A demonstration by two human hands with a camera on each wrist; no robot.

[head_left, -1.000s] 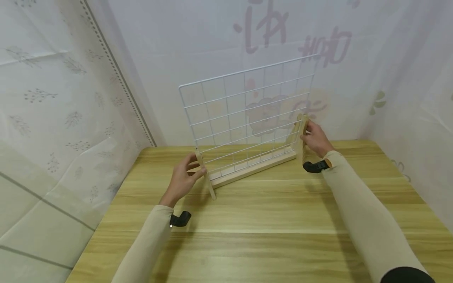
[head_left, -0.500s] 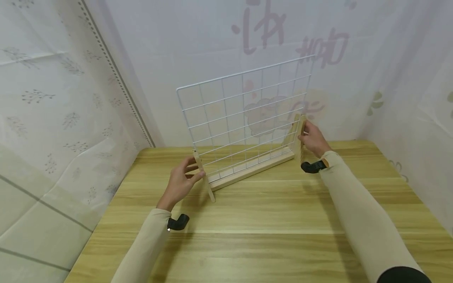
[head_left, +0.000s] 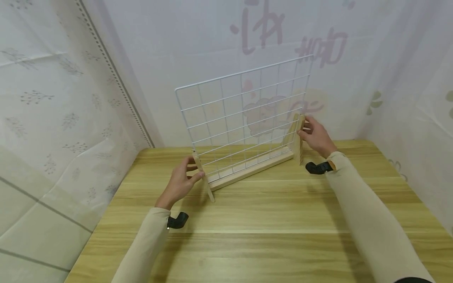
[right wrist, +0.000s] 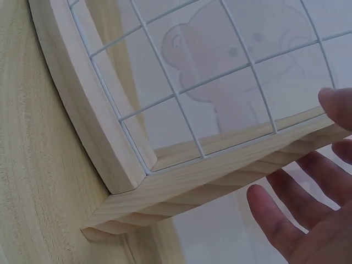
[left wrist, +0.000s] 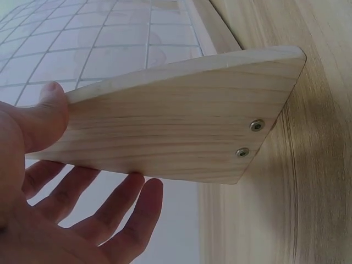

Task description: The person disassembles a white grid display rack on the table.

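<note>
Pink lettering [head_left: 245, 33] runs across the pale backdrop [head_left: 170, 59] beyond and above my two grips; it is too faint for me to read. Below it, past the gap between my grips, a bear print [head_left: 262, 116] shows through the white wire grid [right wrist: 252, 64]. The grid is made of thin crossing wires inside an outer wire, rounded at the top corner above my left grip [head_left: 179, 181]. It stands upright between two light wooden sides with visible grain, and a base bar [head_left: 252, 171] spans low between my grips. My left grip is clamped on the left side panel [left wrist: 176, 118], thumb at one edge and fingers at the other; the panel widens away from my thumb toward two round metal fasteners [left wrist: 257, 125] near its foot. My right grip [head_left: 318, 137] pinches the right side panel [right wrist: 181, 184] high up, thumb on the near edge, fingers behind. Under both grips, the frame's feet rest on the wood-grained desk [head_left: 247, 236]
</note>
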